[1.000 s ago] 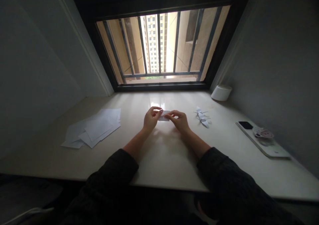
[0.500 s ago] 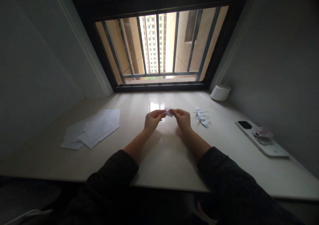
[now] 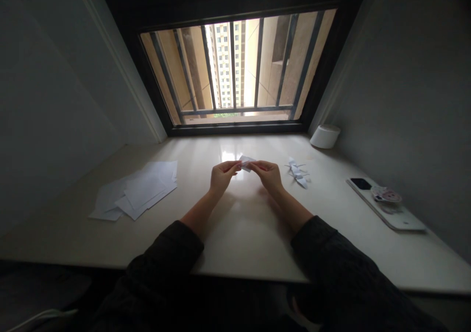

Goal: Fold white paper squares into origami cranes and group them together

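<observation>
As left hand (image 3: 222, 176), right hand (image 3: 270, 174) pinch paper (image 3: 246, 159) | counter's front edge (image 3: 250, 275) well apart

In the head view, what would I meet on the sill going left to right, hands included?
Loose white sheets → left hand → small white paper pinched between the hands → right hand → folded paper shapes → white rounded container → phone.

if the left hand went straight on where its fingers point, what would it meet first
Past the small white paper it pinches, the left hand would likely meet the right hand first, though depth is unclear from this one view.
</observation>
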Demonstrator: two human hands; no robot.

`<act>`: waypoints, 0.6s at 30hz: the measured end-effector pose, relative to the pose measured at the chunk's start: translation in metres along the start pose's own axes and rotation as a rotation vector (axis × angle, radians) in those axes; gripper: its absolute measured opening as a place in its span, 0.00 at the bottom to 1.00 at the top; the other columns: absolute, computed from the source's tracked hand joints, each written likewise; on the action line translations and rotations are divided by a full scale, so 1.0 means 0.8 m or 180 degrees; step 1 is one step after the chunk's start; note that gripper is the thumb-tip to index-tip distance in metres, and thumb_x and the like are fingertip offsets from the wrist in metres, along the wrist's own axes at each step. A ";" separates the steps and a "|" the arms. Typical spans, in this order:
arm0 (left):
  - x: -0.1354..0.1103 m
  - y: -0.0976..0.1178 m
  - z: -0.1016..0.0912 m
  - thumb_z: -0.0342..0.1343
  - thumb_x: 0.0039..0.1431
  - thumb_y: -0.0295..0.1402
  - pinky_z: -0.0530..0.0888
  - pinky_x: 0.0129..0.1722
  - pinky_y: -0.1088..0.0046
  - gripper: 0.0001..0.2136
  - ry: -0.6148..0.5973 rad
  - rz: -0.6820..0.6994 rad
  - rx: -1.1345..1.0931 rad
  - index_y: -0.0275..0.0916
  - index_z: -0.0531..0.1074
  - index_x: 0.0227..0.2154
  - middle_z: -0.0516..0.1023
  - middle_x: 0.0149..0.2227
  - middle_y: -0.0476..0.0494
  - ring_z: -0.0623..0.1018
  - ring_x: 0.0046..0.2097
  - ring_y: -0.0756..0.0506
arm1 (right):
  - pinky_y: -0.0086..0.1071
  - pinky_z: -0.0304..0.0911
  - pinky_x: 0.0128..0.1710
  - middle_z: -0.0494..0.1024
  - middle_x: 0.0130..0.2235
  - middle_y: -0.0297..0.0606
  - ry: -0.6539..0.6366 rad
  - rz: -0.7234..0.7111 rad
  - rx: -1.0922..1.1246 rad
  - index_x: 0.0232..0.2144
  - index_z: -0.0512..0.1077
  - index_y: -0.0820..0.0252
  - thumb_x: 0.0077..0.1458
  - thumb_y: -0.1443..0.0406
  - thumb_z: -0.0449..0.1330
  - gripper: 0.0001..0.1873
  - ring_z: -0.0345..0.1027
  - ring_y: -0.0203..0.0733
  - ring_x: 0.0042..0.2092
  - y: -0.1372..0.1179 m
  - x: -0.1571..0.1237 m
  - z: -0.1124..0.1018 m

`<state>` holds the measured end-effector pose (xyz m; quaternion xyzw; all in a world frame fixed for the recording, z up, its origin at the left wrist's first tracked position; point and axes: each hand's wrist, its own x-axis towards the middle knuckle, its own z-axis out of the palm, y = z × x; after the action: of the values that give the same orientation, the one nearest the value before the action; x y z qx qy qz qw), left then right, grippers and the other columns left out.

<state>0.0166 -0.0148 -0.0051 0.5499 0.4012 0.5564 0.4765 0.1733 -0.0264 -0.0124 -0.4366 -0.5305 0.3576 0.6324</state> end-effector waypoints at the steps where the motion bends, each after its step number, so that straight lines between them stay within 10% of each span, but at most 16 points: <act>1: -0.001 0.001 0.000 0.65 0.43 0.40 0.74 0.34 0.70 0.15 -0.0011 0.0024 0.0028 0.37 0.79 0.35 0.81 0.32 0.41 0.79 0.35 0.45 | 0.36 0.66 0.37 0.81 0.31 0.39 0.0014 0.0063 0.0090 0.28 0.80 0.56 0.41 0.55 0.67 0.13 0.74 0.45 0.35 -0.002 -0.001 0.001; 18: -0.002 0.004 0.003 0.68 0.38 0.36 0.73 0.38 0.69 0.15 0.0130 -0.0452 -0.0494 0.39 0.79 0.32 0.81 0.34 0.43 0.78 0.36 0.47 | 0.34 0.64 0.36 0.80 0.28 0.35 0.0006 0.0393 0.0387 0.26 0.79 0.56 0.39 0.55 0.68 0.12 0.72 0.40 0.33 -0.004 -0.002 0.006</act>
<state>0.0185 -0.0175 -0.0026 0.4701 0.4044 0.5617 0.5476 0.1686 -0.0283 -0.0101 -0.4296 -0.4793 0.4271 0.6350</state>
